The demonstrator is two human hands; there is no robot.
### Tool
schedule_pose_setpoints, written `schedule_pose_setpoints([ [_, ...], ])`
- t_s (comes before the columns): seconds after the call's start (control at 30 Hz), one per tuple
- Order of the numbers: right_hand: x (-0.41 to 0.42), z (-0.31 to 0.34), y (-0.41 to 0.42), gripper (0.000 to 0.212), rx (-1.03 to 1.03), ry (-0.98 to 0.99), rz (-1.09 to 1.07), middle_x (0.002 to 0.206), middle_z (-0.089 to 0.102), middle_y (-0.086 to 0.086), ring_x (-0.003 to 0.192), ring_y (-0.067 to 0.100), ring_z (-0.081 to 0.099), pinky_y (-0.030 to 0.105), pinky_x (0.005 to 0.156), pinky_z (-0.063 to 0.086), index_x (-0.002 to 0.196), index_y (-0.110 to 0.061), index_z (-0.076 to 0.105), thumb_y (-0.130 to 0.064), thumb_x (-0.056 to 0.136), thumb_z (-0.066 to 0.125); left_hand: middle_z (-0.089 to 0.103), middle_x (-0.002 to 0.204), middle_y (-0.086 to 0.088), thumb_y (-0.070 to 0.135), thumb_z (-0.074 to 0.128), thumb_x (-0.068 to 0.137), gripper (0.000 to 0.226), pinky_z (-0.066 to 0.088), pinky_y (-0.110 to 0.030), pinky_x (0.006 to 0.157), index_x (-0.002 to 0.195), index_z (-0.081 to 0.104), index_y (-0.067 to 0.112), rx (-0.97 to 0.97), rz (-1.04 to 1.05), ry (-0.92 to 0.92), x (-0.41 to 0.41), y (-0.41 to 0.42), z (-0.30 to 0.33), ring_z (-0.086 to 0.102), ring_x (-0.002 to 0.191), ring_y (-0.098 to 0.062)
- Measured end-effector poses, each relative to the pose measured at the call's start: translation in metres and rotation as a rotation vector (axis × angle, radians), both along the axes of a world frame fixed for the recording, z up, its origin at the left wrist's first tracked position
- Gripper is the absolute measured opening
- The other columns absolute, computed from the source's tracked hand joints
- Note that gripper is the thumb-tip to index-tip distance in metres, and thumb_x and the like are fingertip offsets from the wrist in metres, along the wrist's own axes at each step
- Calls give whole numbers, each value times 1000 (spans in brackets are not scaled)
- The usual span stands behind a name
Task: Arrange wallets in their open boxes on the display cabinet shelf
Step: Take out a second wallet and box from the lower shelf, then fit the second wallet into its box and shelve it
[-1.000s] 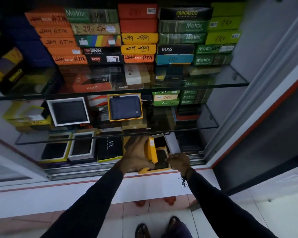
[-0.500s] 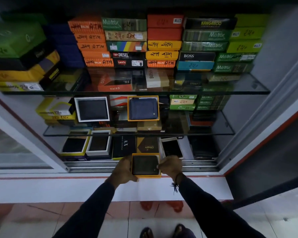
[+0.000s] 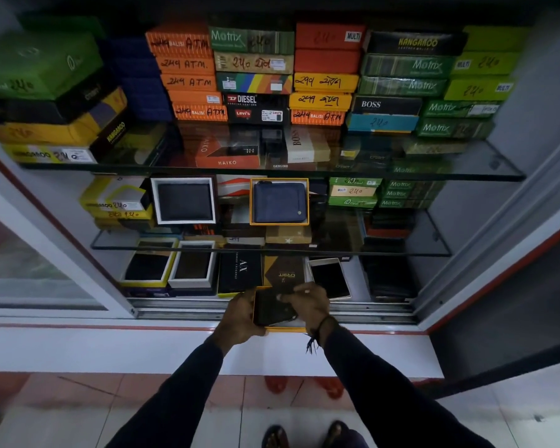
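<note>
I hold an open orange box (image 3: 286,329) over the cabinet's front sill. My left hand (image 3: 240,315) grips its left side. My right hand (image 3: 307,302) has its fingers on the dark wallet (image 3: 274,308) inside it, which sits tilted in the box. Behind stands a brown Orbit lid (image 3: 283,271) beside a black AX box (image 3: 240,271). On the middle glass shelf a navy wallet in an orange box (image 3: 279,202) and a black wallet in a white box (image 3: 184,201) stand propped up.
Two open boxes with dark wallets (image 3: 149,265) (image 3: 193,265) sit at the bottom left. A phone (image 3: 330,278) lies right of the Orbit lid. Stacked closed boxes fill the top glass shelf (image 3: 466,171). Sliding door tracks (image 3: 175,307) run along the front.
The box was held on edge, then flat between both hands. Now my right hand has moved over the wallet and the wallet sits tilted. The view has shifted left.
</note>
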State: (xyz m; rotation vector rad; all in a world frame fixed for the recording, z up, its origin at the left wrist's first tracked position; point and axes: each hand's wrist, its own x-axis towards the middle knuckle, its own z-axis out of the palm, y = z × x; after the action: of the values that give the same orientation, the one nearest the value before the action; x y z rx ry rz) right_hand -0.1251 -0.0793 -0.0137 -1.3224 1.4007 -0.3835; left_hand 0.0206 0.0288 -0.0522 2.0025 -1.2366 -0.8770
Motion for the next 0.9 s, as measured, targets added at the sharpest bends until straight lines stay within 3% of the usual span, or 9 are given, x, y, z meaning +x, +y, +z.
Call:
schedule_pose_setpoints([
  [0.07,0,12,-2,32,55,-86,-51,98,73,2,92,21,70,42,75,63,77,-24,66,-20,58,91,63,127,-1,17,99,49,94,62,-41,89,131,54,21,-24,6,59,3,2,4,63,116,-26],
  [0.17,-16,27,-14,19,247,-296,-92,102,73,13,84,22,68,30,60,56,89,-13,68,-9,75,80,49,131,-4,23,100,50,98,62,-37,89,136,54,25,-92,64,200,11,7,13,61,118,-24],
  [0.27,-38,37,-21,38,401,-422,-29,117,70,21,94,26,66,26,66,54,115,-2,66,-15,81,76,57,129,-1,11,95,61,81,62,-26,80,132,60,26,-137,90,363,14,9,30,61,115,-16],
  [0.4,-48,35,-15,55,530,-573,-38,123,67,19,100,25,60,24,65,55,125,-4,62,-26,78,79,70,125,-6,30,101,48,89,61,-34,89,128,64,24,-182,119,630,18,13,45,64,119,-24],
  [0.5,-50,30,-2,47,610,-667,-35,120,67,15,107,28,62,36,83,56,125,-7,62,-33,87,69,68,132,-12,29,100,52,89,56,-33,97,132,63,16,-172,71,905,12,16,51,60,128,-31],
  [0.6,-49,32,15,43,637,-748,143,129,65,19,119,35,62,44,100,53,127,-6,61,-21,87,68,55,144,-26,27,93,66,91,50,-42,108,142,51,3,-152,-40,1079,-3,18,52,51,136,-39],
  [0.67,-45,38,20,36,579,-755,216,121,68,16,115,33,62,40,96,54,118,-6,65,-14,83,70,53,144,-29,28,92,67,93,46,-46,112,143,48,-3,-148,-82,1160,-8,19,51,50,136,-41],
  [0.8,-45,40,14,16,549,-732,103,105,69,16,94,24,68,30,78,58,103,-7,69,-7,90,61,62,136,-24,24,94,62,86,52,-31,104,135,57,-3,-155,-89,1310,-10,25,56,56,131,-34],
  [0.9,-47,45,6,20,520,-728,58,105,69,17,100,27,68,31,84,58,108,-2,67,-9,92,58,52,144,-30,18,90,68,89,48,-36,110,141,47,-9,-167,-94,1412,-4,27,50,45,140,-41],
])
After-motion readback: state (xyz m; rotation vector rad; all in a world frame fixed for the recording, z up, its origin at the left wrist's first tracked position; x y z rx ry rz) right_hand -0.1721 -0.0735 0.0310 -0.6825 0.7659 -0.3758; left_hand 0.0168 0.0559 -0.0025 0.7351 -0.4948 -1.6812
